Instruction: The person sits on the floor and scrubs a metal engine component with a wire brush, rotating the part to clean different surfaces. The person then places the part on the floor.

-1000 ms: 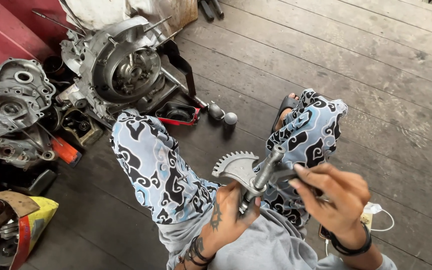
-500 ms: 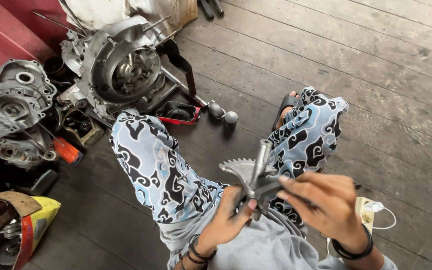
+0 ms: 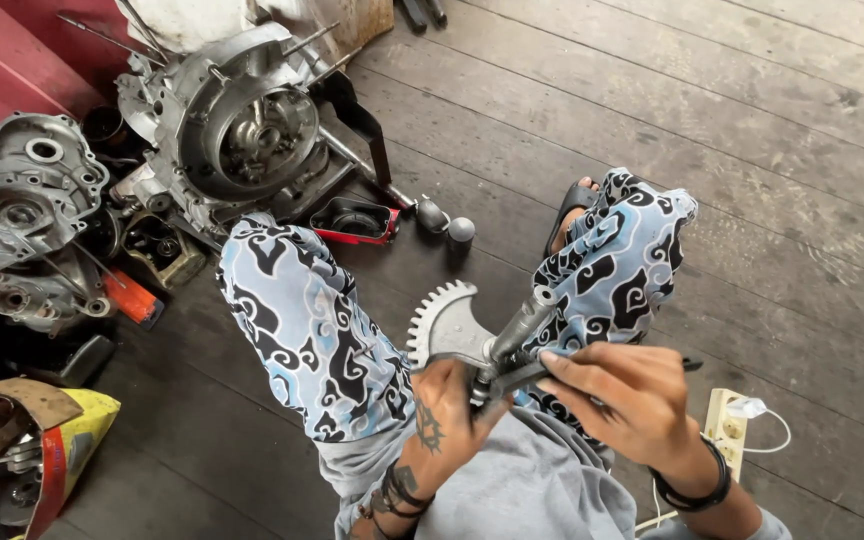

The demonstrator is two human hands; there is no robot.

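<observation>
My left hand [image 3: 444, 412] grips the lower end of a grey metal shaft with a toothed sector gear [image 3: 449, 328]. The gear fans out to the upper left and the shaft [image 3: 524, 322] points up to the right. My right hand [image 3: 624, 396] pinches a thin dark tool [image 3: 690, 365] against the shaft's base, fingers closed on it. Both hands hover over my lap, between my knees in blue patterned trousers [image 3: 307, 325].
An opened engine casing [image 3: 242, 125] stands on the wooden floor at upper left, with a separate cover [image 3: 22, 195] and loose parts beside it. A red-edged tray [image 3: 356, 222] and two round knobs [image 3: 447, 224] lie ahead. A yellow bag [image 3: 22, 450] sits at lower left, a power strip [image 3: 724, 425] at right.
The shaft has tilted so the gear sector swung up and to the left. My left wrist rolled, showing its tattoo. My right hand stayed at the shaft's base.
</observation>
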